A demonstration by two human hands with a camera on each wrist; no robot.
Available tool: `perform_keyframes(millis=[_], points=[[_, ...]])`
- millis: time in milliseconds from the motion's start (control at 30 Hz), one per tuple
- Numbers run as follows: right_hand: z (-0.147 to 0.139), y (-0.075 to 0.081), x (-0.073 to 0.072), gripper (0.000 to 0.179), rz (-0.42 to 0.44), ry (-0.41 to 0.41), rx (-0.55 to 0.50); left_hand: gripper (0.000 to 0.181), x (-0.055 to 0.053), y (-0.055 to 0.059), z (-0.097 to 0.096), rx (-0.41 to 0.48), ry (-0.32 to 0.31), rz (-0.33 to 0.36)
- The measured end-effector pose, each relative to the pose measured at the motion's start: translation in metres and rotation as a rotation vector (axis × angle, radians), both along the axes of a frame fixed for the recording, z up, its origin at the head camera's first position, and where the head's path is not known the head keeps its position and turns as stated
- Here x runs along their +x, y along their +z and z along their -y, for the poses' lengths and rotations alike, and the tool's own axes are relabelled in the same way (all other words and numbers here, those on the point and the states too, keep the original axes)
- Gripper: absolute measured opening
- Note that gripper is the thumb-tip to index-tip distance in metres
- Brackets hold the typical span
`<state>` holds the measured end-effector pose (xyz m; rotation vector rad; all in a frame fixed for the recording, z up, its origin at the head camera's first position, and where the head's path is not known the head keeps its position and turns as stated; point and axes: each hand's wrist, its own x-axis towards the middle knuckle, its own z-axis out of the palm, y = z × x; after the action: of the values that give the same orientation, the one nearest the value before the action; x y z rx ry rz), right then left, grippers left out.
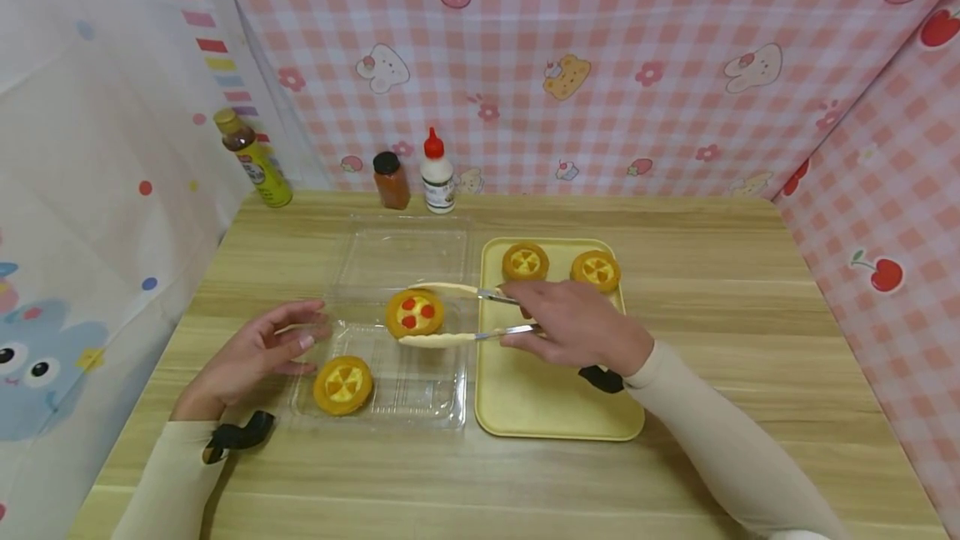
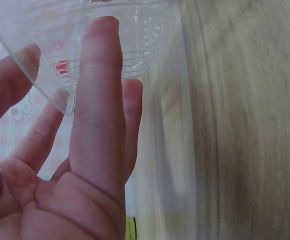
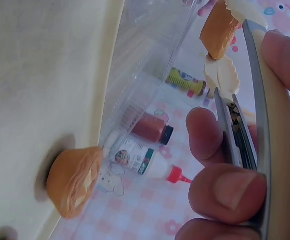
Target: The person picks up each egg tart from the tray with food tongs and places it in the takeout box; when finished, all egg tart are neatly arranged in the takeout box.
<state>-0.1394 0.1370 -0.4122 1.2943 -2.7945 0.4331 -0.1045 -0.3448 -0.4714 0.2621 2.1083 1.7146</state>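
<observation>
My right hand (image 1: pixel 581 323) grips a pair of metal tongs (image 3: pixel 275 135) with cream scalloped tips. Between those tips is an egg tart (image 1: pixel 415 313) with red pieces on top, over the clear plastic box (image 1: pixel 420 390). Another tart (image 1: pixel 342 386), topped with orange wedges, sits in the box's front left. My left hand (image 1: pixel 258 352) is at the box's left side, its fingers extended and spread around the clear plastic edge (image 2: pixel 60 102).
Right of the box lies a yellow tray (image 1: pixel 555 407) with two tarts (image 1: pixel 596 272) at its back. Behind stand a red-capped white bottle (image 1: pixel 438 182), a black-capped jar (image 1: pixel 392 183) and a yellow-green bottle (image 1: pixel 262 173). The box's clear lid (image 1: pixel 408 252) lies folded back.
</observation>
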Motion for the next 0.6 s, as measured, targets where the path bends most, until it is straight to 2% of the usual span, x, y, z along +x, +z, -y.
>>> perform_keyframes(millis=[367, 600], points=[[0.026, -0.006, -0.005, 0.062, -0.004, 0.061, 0.038, 0.053, -0.001, -0.003, 0.001, 0.019, -0.001, 0.003], [0.043, -0.008, -0.005, 0.063, -0.002, 0.057, 0.074, 0.053, 0.000, -0.003, 0.001, 0.025, 0.006, 0.019]])
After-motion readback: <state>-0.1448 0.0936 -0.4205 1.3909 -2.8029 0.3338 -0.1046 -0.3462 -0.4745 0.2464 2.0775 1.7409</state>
